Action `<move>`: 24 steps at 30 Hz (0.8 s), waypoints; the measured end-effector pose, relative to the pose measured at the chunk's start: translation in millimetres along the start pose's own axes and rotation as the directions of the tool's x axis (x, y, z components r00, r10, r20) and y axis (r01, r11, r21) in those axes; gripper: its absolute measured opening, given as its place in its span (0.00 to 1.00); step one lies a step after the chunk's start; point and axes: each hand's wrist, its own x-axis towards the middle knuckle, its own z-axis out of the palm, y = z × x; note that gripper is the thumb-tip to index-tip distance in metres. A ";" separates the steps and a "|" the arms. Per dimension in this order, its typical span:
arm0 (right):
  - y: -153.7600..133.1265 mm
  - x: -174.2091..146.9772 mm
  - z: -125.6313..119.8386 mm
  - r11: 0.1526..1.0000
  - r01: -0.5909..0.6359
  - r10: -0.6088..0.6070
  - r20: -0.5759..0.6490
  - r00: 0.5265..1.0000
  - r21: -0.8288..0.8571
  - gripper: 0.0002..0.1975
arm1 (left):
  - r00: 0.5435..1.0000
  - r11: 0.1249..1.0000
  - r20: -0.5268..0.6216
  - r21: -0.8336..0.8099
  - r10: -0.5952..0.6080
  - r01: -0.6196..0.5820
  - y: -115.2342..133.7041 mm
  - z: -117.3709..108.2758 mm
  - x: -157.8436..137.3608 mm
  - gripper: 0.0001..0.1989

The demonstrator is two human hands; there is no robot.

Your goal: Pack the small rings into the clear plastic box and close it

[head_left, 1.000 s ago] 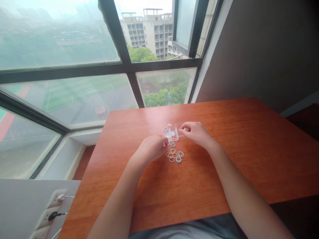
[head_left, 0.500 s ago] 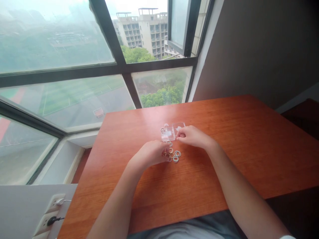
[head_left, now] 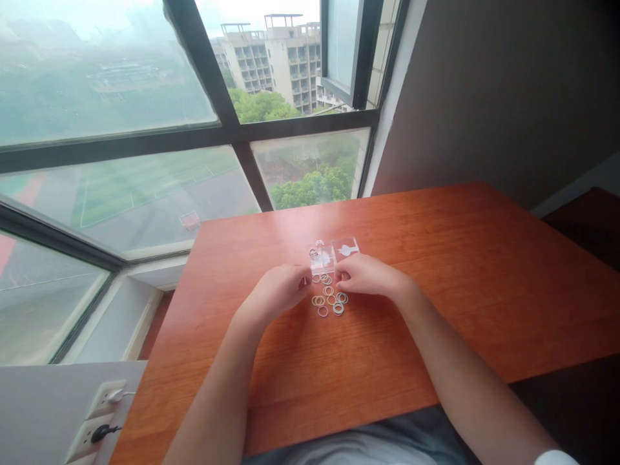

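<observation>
A small clear plastic box (head_left: 329,270) lies with its lid (head_left: 352,243) folded out to the right; a few rings (head_left: 312,252) sit in its left part. In front of the box, several thin pale rings (head_left: 328,291) are spread on the table, some overlapping. My left hand (head_left: 283,288) is by the box's near left corner, beside the rings, its fingertips pinched together. Curled fingers of my right hand (head_left: 368,276) are just in front of the lid, right of the loose rings. Whatever either pinch holds is too small to make out.
The brown wooden table (head_left: 411,349) reaches to the window frame (head_left: 271,129) at the back. On the low wall at left, plugs sit in a socket panel (head_left: 97,413). A grey wall (head_left: 475,103) rises at right.
My left hand has moved left and away from the loose rings, uncovering several of them. My right hand has come down and slightly left, from the lid towards the box's front.
</observation>
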 end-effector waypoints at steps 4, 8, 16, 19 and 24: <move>-9.5 0.3 5.4 0.999 0.042 -0.043 -0.064 0.997 -0.011 0.08 | 0.999 0.999 0.029 -0.024 -0.030 0.031 0.4 -1.4 -2.4 0.07; -14.6 2.7 11.1 0.997 0.049 -0.054 -0.091 0.994 -0.053 0.08 | 0.998 0.996 0.065 -0.090 -0.010 0.016 4.3 1.6 -2.9 0.07; -13.5 4.6 12.2 0.997 0.025 -0.029 -0.063 0.998 -0.074 0.08 | 0.993 0.993 0.095 -0.092 0.076 -0.067 14.5 5.8 0.3 0.07; -13.4 4.2 12.1 0.996 0.013 -0.018 -0.065 0.998 -0.085 0.08 | 0.990 0.992 0.091 -0.084 0.103 -0.095 14.6 10.3 2.0 0.09; -11.3 5.3 13.9 0.994 0.017 -0.026 -0.075 0.997 -0.110 0.07 | 0.995 0.992 0.043 -0.094 0.094 -0.090 10.8 9.1 2.3 0.08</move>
